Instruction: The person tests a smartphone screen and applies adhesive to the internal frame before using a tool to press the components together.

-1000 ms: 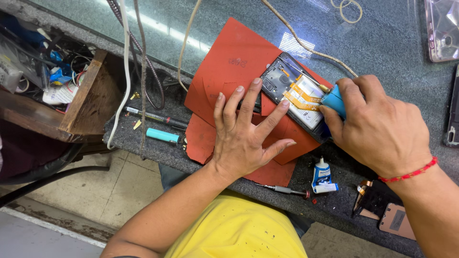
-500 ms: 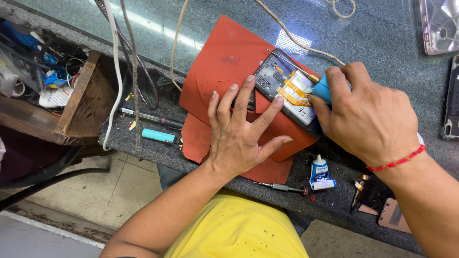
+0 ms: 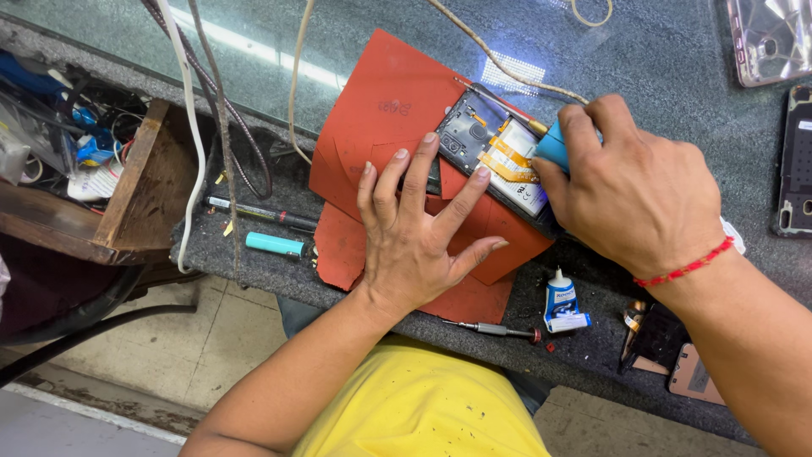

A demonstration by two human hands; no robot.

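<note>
An opened phone (image 3: 495, 152) with its back off lies on a red mat (image 3: 381, 110) on a grey stone counter. My left hand (image 3: 419, 233) rests flat on the mat, fingers spread, with its fingertips against the phone's near edge. My right hand (image 3: 639, 190), with a red thread on the wrist, is closed on a blue-handled tool (image 3: 552, 145) whose tip touches the phone's inside. A beige cable runs from the tool toward the back of the counter.
A small glue bottle (image 3: 560, 300) and a screwdriver (image 3: 495, 330) lie at the counter's front edge. A teal cylinder (image 3: 275, 245) and a black pen (image 3: 262, 213) sit left of the mat. An open wooden drawer (image 3: 139, 186) holds clutter. Phone parts (image 3: 774, 38) lie far right.
The view has shifted slightly. My right hand with the blue tool has slid a little left over the phone; my left hand stays pressed on the mat.
</note>
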